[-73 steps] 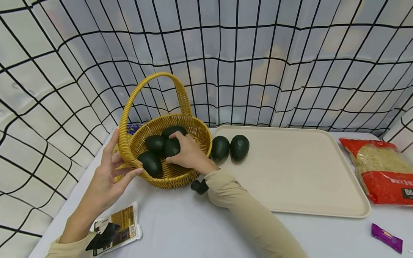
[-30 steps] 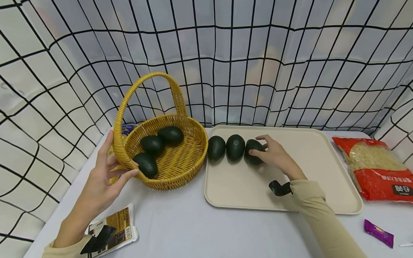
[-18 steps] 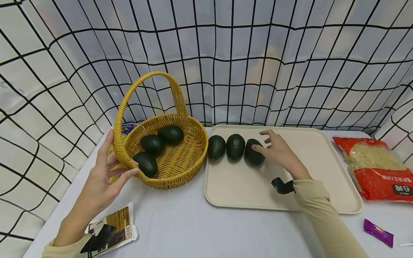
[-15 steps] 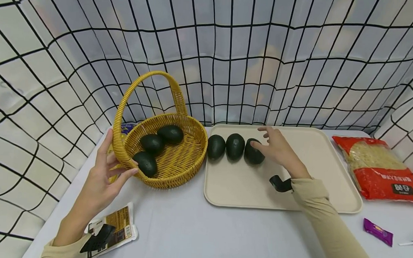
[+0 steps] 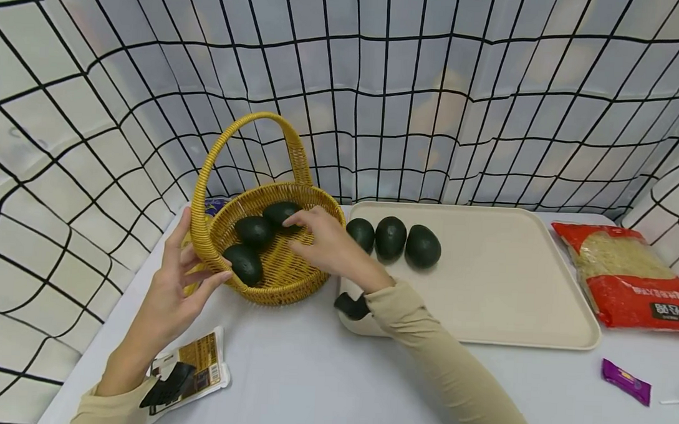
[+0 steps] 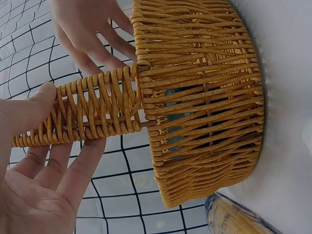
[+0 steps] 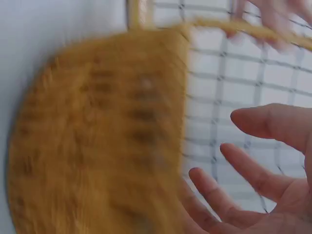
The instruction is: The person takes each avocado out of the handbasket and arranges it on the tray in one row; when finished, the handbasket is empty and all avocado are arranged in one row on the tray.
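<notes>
My left hand (image 5: pixel 171 290) holds the woven yellow basket (image 5: pixel 288 291) by the lower part of its handle (image 6: pixel 97 105); thumb and fingers lie on opposite sides of it in the left wrist view. Inside the basket are three dark green avocados, at the front (image 5: pixel 243 265), middle (image 5: pixel 254 232) and back (image 5: pixel 280 215). Over the basket's right side reaches my right hand (image 5: pixel 332 246), its fingers spread and its index fingertip right by the back avocado. The right wrist view shows nothing between the fingers (image 7: pixel 253 170). Three more avocados (image 5: pixel 423 247) stand in a row on the beige tray (image 5: pixel 511 280).
A red bag of noodle-like food (image 5: pixel 629 278) lies right of the tray. In front of it are a purple wrapped snack (image 5: pixel 625 382) and a thin white stick (image 5: pixel 675 401). A brown-and-white packet (image 5: pixel 199 366) sits near my left forearm. Black netting (image 5: pixel 385 101) surrounds the table.
My right hand took an avocado from the basket, set it third in the tray's row and let go. It has since swung left, back over the basket. My left hand stays on the handle.
</notes>
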A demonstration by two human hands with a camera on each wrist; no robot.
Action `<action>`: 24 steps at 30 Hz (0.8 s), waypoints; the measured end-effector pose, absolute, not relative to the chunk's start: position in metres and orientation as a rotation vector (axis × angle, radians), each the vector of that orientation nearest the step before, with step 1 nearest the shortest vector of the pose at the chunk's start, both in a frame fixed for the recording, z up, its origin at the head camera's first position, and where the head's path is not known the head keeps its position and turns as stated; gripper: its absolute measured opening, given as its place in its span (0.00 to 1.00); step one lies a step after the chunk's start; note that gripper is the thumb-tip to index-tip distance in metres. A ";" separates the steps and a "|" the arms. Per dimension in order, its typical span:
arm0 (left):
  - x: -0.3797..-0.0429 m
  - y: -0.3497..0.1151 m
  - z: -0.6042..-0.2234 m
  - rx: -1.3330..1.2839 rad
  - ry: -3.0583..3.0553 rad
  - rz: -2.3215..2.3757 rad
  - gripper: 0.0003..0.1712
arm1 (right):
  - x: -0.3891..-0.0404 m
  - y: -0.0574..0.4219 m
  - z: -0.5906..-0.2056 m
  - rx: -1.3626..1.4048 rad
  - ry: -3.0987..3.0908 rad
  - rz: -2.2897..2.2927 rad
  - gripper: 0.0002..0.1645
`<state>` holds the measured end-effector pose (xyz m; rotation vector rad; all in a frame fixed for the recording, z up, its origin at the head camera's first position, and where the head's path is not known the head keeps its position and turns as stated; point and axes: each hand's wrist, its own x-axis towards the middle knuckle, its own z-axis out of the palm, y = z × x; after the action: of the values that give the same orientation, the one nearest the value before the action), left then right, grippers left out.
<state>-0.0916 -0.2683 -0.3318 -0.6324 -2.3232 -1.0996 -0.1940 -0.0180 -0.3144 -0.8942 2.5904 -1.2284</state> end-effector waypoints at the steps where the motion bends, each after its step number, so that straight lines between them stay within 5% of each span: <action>1: -0.092 -0.267 -0.332 -0.632 -2.327 -1.102 0.73 | -0.192 -0.032 -0.318 -0.903 2.572 -1.204 0.22; 16: -0.094 -0.267 -0.329 -0.629 -2.345 -1.057 0.72 | -0.192 -0.116 -0.349 -0.951 2.565 -0.953 0.31; 24: -0.091 -0.269 -0.332 -0.641 -2.338 -1.105 0.72 | -0.192 -0.119 -0.355 -0.942 2.569 -0.880 0.23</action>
<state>-0.0911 -0.2692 -0.3320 -0.6413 -2.3378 -1.1050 -0.1921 -0.1195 -0.3550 -0.9423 2.5686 -0.8804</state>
